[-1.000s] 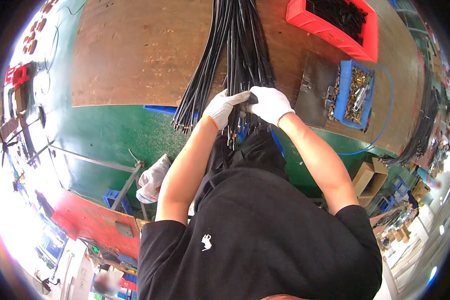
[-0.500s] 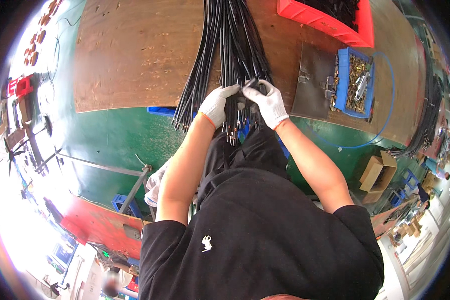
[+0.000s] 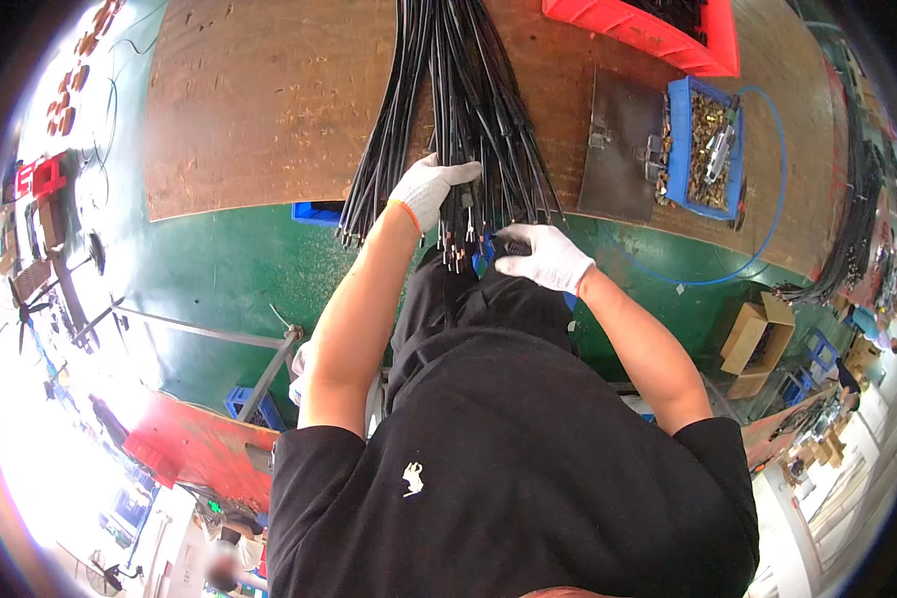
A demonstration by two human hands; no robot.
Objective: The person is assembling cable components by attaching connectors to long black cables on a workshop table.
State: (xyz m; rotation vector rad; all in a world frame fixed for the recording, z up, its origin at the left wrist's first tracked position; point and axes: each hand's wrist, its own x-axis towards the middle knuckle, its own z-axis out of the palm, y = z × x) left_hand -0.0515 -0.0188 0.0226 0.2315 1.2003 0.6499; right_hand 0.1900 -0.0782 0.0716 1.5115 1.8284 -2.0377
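Observation:
A thick bundle of black cables (image 3: 448, 90) runs down over the table's near edge, its stripped ends fanned out and hanging above my lap. My left hand (image 3: 427, 191), in a white glove, is closed around some cables in the middle of the bundle, a little above their ends. To the right of those ends is my right hand (image 3: 548, 257), gloved as well. Its fingers are curled together around something dark that I cannot make out.
On the brown wooden table (image 3: 259, 110) a blue bin (image 3: 680, 149) of small brass-coloured parts stands at the right, beside a dark metal plate (image 3: 618, 149). A red crate (image 3: 638, 35) is behind. A blue hose (image 3: 782, 179) loops past the edge. On the floor is a cardboard box (image 3: 752, 334).
My right hand has come away from the left, moving down and right past the cable ends. My left hand stays at the bundle. The view has shifted slightly.

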